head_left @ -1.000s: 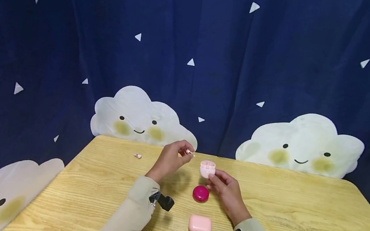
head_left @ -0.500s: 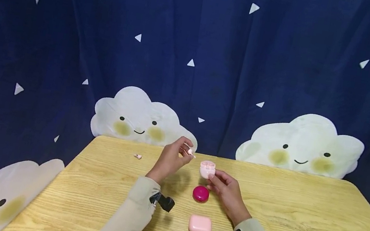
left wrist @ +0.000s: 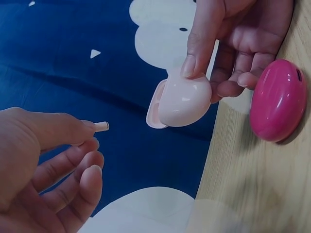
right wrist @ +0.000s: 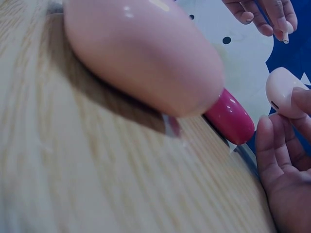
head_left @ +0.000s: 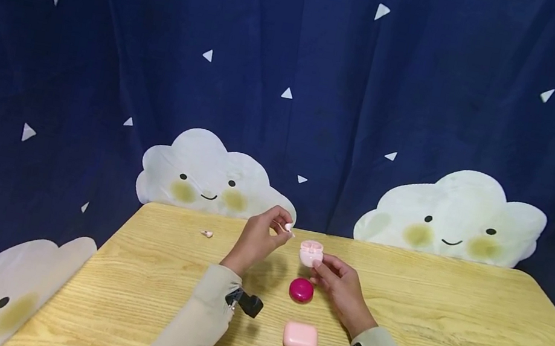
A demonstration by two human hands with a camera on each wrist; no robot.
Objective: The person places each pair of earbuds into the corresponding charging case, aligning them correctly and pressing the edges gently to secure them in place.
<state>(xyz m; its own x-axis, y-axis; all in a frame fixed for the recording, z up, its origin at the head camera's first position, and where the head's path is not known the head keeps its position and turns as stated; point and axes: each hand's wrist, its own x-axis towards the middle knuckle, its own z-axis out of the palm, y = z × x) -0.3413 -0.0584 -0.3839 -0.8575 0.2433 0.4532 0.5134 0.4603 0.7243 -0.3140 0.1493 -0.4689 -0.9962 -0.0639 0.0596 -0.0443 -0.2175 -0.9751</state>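
Between thumb and fingertips my left hand (head_left: 259, 238) pinches a small white-pink earbud (head_left: 288, 227), its stem (left wrist: 101, 126) poking out past the thumb. To the right, my right hand (head_left: 343, 288) grips a pale pink earbud case (head_left: 310, 254) with its lid raised, held up over the table. The earbud is a short way left of the case, apart from it. In the left wrist view the right thumb presses the case's rounded side. A second earbud (head_left: 206, 234) lies on the table to the left of my left hand.
A magenta round case (head_left: 301, 290), closed, sits on the wooden table (head_left: 448, 336) below the held case. Nearer me lies a closed pink rectangular case (head_left: 300, 337). Behind the table's far edge hangs a dark blue curtain (head_left: 298, 48) with clouds.
My left hand has shifted very slightly right, and the earbud in its fingers has turned a little. The right hand and its case stay where they were.
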